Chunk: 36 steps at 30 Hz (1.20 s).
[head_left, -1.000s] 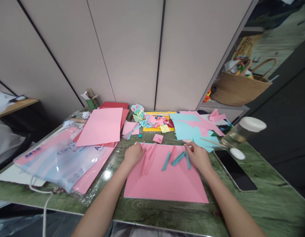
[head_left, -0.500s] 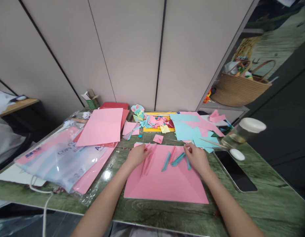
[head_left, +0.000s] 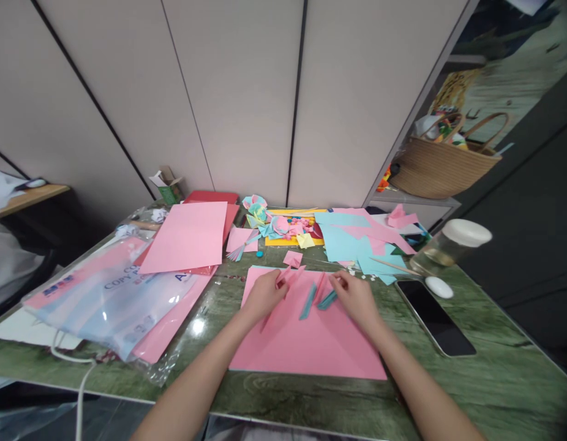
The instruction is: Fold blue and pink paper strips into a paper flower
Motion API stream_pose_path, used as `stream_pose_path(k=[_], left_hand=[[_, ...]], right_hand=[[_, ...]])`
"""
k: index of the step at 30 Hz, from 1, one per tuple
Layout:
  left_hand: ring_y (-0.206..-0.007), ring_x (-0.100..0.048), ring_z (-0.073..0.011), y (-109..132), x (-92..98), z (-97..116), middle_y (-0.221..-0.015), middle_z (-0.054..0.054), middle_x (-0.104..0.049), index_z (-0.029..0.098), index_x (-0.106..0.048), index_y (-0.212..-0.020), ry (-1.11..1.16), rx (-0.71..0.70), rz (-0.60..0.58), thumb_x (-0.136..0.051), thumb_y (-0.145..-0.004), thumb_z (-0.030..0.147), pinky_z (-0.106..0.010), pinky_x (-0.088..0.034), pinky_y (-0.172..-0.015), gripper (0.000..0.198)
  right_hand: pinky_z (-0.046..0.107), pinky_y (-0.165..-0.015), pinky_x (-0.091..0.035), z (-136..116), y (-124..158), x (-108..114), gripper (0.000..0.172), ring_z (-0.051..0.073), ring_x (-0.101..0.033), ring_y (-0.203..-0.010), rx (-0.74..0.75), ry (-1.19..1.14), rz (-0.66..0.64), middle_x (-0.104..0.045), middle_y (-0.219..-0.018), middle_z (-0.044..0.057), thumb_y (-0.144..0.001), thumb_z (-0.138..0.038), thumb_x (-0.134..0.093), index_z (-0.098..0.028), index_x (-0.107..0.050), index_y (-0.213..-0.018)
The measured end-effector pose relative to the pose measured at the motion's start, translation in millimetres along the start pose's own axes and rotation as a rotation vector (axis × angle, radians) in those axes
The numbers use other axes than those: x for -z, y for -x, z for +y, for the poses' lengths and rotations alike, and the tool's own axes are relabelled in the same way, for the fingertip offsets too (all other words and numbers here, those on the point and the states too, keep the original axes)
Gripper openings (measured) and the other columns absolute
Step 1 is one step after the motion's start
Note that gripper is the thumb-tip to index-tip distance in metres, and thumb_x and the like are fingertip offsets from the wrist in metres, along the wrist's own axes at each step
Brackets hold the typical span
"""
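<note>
A large pink paper sheet [head_left: 311, 343] lies on the green table in front of me. My left hand [head_left: 264, 296] rests on its upper left part, fingers closed on a narrow folded pink strip [head_left: 288, 277]. My right hand [head_left: 354, 297] lies on the upper right part, fingers curled at the ends of folded pink and teal strips [head_left: 316, 294] that lie between the two hands. What the right fingers pinch is partly hidden.
A plastic pack of copy paper [head_left: 104, 294] and loose pink sheets [head_left: 187, 236] lie at left. Paper scraps and flowers [head_left: 278, 226], blue sheets [head_left: 348, 242], a phone [head_left: 435, 315], a lidded jar [head_left: 451, 245] and a woven basket [head_left: 442, 165] sit behind and right.
Both hands have moved inward toward the folded strips. The left hand has lifted the pink strip's end; the right hand has slid left over the teal strips.
</note>
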<state>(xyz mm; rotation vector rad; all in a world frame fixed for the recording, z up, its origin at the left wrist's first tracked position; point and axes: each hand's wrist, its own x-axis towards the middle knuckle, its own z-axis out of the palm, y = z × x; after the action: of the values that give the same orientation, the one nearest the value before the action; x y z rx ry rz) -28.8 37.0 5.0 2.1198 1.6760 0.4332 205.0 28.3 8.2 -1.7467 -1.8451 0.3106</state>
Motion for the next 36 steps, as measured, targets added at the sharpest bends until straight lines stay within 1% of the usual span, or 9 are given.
stream_pose_path(k=[5, 7, 11, 16, 19, 25, 29, 32, 36], left_hand=[[-0.055, -0.047, -0.011, 13.1, -5.3, 25.5, -0.059, 0.002, -0.051, 0.018, -0.041, -0.063, 0.302, -0.086, 0.159, -0.042, -0.075, 0.027, -0.021, -0.031, -0.053, 0.015], [-0.054, -0.046, -0.0105, 18.5, -7.0, 35.2, -0.058, 0.003, -0.05, 0.018, -0.04, -0.062, 0.363, -0.102, 0.166, -0.043, -0.075, 0.029, -0.021, -0.03, -0.052, 0.018], [-0.055, -0.047, -0.01, 23.9, -9.1, 46.7, -0.06, 0.004, -0.052, 0.018, -0.04, -0.064, 0.569, -0.106, 0.095, -0.041, -0.078, 0.033, -0.021, -0.033, -0.054, 0.02], [-0.06, -0.047, -0.0107, 20.0, -14.9, 42.4, -0.062, 0.003, -0.05, 0.017, -0.043, -0.067, 0.705, -0.018, 0.084, -0.045, -0.075, 0.032, -0.021, -0.036, -0.056, 0.017], [-0.06, -0.046, -0.011, 14.8, -16.3, 33.0, -0.062, 0.002, -0.048, 0.017, -0.044, -0.068, 0.655, 0.024, 0.133, -0.044, -0.076, 0.033, -0.021, -0.036, -0.057, 0.018], [-0.076, -0.047, -0.014, -0.9, -3.5, 9.6, -0.078, -0.003, -0.05, 0.017, -0.051, -0.076, 0.485, 0.07, 0.324, -0.036, -0.081, 0.039, -0.026, -0.038, -0.071, 0.027], [-0.052, -0.04, -0.009, -2.3, 2.0, 7.6, -0.061, 0.001, -0.042, 0.016, -0.051, -0.081, 0.807, 0.164, 0.041, -0.028, -0.082, 0.046, -0.021, -0.033, -0.048, 0.038], [-0.046, -0.034, -0.0061, 6.7, 1.6, 16.8, -0.056, 0.004, -0.037, 0.015, -0.05, -0.078, 1.008, 0.153, -0.212, -0.036, -0.078, 0.047, -0.017, -0.027, -0.042, 0.035], [-0.05, -0.044, -0.0075, 21.5, -2.6, 32.3, -0.061, 0.0, -0.048, 0.014, -0.049, -0.074, 1.078, 0.089, -0.446, -0.041, -0.076, 0.047, -0.018, -0.033, -0.045, 0.034]], right_hand=[[0.023, -0.044, -0.033, -30.2, 11.8, -10.6, 0.034, 0.011, -0.047, -0.041, -0.104, -0.644, -0.247, -0.056, -0.058, -0.002, -0.076, -0.045, -0.046, -0.02, -0.051, -0.099], [0.022, -0.04, -0.032, -36.4, 14.6, -16.4, 0.034, 0.01, -0.046, -0.038, -0.174, -0.855, -0.334, -0.055, -0.054, -0.003, -0.075, -0.046, -0.049, -0.019, -0.051, -0.096], [0.021, -0.04, -0.032, -38.2, 15.7, -24.0, 0.028, 0.01, -0.047, -0.038, -0.237, -1.006, -0.348, -0.049, -0.042, -0.004, -0.07, -0.044, -0.055, -0.016, -0.053, -0.068], [0.023, -0.043, -0.037, -32.7, 11.9, -28.6, 0.03, 0.011, -0.05, -0.042, -0.338, -1.154, -0.318, -0.055, -0.049, -0.002, -0.065, -0.045, -0.061, -0.016, -0.054, -0.068], [0.023, -0.046, -0.04, -24.6, 6.4, -26.8, 0.031, 0.011, -0.052, -0.047, -0.396, -1.216, -0.253, -0.057, -0.058, 0.0, -0.064, -0.043, -0.062, -0.015, -0.056, -0.076], [0.018, -0.042, -0.033, 4.0, -12.1, -2.3, 0.022, 0.004, -0.037, -0.043, -0.397, -1.336, 0.158, -0.042, -0.051, -0.006, -0.065, -0.034, -0.065, -0.016, -0.058, -0.077], [0.018, -0.039, -0.029, 9.3, -15.5, 12.3, 0.022, 0.004, -0.03, -0.039, -0.363, -1.385, 0.09, -0.038, -0.05, -0.007, -0.067, -0.034, -0.062, -0.018, -0.058, -0.082], [0.021, -0.045, -0.036, -2.9, -7.7, 14.5, 0.021, 0.007, -0.04, -0.045, -0.36, -1.375, -0.138, -0.047, -0.057, -0.003, -0.071, -0.035, -0.055, -0.018, -0.058, -0.082], [0.022, -0.045, -0.035, -24.3, 7.3, 8.6, 0.019, 0.009, -0.045, -0.048, -0.24, -1.28, -0.445, -0.05, -0.057, 0.0, -0.074, -0.032, -0.049, -0.015, -0.057, -0.073]])
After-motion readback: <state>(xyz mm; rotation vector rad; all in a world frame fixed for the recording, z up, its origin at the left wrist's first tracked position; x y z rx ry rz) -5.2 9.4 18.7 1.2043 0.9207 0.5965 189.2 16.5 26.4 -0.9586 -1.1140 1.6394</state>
